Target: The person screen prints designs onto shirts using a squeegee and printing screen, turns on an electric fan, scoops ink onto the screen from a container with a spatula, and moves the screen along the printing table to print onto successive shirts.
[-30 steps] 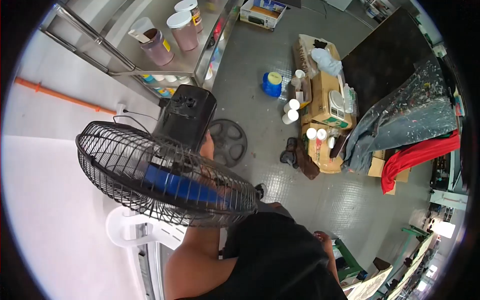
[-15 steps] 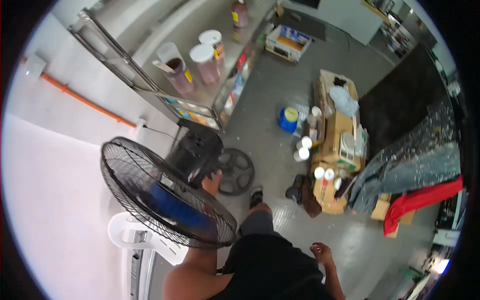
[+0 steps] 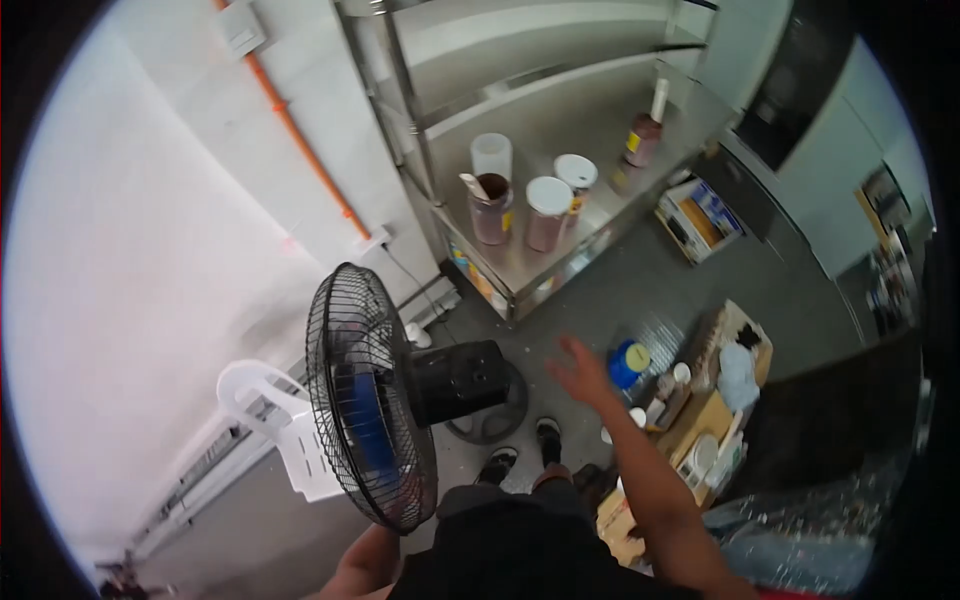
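A black pedestal fan (image 3: pixel 370 405) with blue blades stands in front of me, its cage facing left and its motor housing pointing right. Its round base (image 3: pixel 490 405) rests on the floor near my feet. My right hand (image 3: pixel 578 370) reaches out to the right of the motor housing, fingers spread, holding nothing and touching nothing. The left forearm (image 3: pixel 368 560) shows at the bottom, below the fan cage; its hand is hidden behind the cage.
A metal shelf (image 3: pixel 520 270) holds several jars. On the right are a blue tub (image 3: pixel 629 364), cardboard boxes (image 3: pixel 690 435) and a plastic-like sheet (image 3: pixel 810 540). A white chair (image 3: pixel 300 440) stands left, and a cable runs from the wall socket (image 3: pixel 372 240).
The view has turned toward the shelf. The fan now faces left, with its housing to the right. My right hand has risen and opened; my left hand has left the spot near the housing.
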The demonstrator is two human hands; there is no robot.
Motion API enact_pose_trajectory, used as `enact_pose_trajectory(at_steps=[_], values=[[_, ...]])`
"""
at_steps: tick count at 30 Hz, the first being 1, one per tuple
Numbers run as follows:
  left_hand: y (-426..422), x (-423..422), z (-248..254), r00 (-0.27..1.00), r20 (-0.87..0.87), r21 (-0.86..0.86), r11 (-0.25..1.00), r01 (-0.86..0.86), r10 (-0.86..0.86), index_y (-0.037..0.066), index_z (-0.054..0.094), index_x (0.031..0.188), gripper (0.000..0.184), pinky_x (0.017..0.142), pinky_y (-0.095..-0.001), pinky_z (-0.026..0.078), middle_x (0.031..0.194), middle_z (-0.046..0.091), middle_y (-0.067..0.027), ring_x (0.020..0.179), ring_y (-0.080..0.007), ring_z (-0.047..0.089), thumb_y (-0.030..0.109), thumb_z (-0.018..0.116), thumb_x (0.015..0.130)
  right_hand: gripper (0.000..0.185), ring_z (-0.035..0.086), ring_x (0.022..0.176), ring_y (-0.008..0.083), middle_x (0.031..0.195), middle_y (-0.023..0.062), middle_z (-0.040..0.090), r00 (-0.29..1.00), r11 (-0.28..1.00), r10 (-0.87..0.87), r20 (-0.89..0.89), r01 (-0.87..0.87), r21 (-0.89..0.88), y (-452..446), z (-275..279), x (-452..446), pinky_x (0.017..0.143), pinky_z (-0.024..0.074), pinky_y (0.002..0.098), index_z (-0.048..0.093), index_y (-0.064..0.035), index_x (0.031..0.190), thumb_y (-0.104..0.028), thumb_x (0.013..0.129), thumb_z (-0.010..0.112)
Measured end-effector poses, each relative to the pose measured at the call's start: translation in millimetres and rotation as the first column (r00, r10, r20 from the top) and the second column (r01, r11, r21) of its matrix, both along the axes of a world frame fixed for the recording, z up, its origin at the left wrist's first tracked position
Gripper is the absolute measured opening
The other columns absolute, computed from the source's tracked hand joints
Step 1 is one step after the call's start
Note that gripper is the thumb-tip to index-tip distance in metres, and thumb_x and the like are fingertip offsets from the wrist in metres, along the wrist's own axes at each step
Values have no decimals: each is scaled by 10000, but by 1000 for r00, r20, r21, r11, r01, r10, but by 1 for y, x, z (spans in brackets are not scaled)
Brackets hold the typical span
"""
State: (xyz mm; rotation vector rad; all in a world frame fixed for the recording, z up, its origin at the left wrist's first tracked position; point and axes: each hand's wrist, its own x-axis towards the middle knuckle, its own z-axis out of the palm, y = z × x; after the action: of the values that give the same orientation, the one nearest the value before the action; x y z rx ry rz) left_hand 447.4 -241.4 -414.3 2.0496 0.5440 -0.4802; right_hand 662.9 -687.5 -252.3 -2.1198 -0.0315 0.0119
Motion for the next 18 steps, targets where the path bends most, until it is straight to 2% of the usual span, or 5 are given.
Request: enact_pose_trajectory(at_steps=[5,6,10,13,18], values=[[-44,-118,21,953,245,456,889,50,-180,14,499,1338,717,969,-374,467,1276,593,-152,1168,-242,565,313,824,774,1020,411,1350,369,1442,292,405,936,1000,1,351,10,-29,70,-4,219,1110,341,424,261,53,1465,-346,721,833],[-64,-126,46,913,-171,-46,923,-383,370,11,536,1300,688,942,-362,491,1229,627,-138,1125,-219,595,319,835,762,1037,435,1326,373,1424,288,422,933,998,2,360,-22,51,79,-2,246,1090,358,425,264,54,1459,-324,693,851],[-132,-93,33,943,-52,96,941,-324,330,-1,546,1312,732,980,-362,457,1273,610,-173,1202,-246,573,370,831,749,1224,377,1362,372,1472,274,351,938,945,-150,312,44,323,108,-20,297,1125,313,409,177,65,1487,-348,600,913],[-169,29,42,867,301,-50,915,-401,397,7,442,1406,870,1071,-377,389,1393,516,-190,1287,-284,504,328,859,713,1214,403,1338,339,1454,260,370,920,959,-166,354,67,274,112,-42,318,1109,332,406,184,57,1481,-357,607,917],[-166,153,33,859,383,-320,921,-222,340,26,511,1338,725,1057,-395,396,1322,559,-157,1207,-293,541,307,821,746,1171,450,1298,307,1422,223,414,922,970,-118,369,28,240,90,-68,354,1080,370,391,205,19,1477,-304,608,921]])
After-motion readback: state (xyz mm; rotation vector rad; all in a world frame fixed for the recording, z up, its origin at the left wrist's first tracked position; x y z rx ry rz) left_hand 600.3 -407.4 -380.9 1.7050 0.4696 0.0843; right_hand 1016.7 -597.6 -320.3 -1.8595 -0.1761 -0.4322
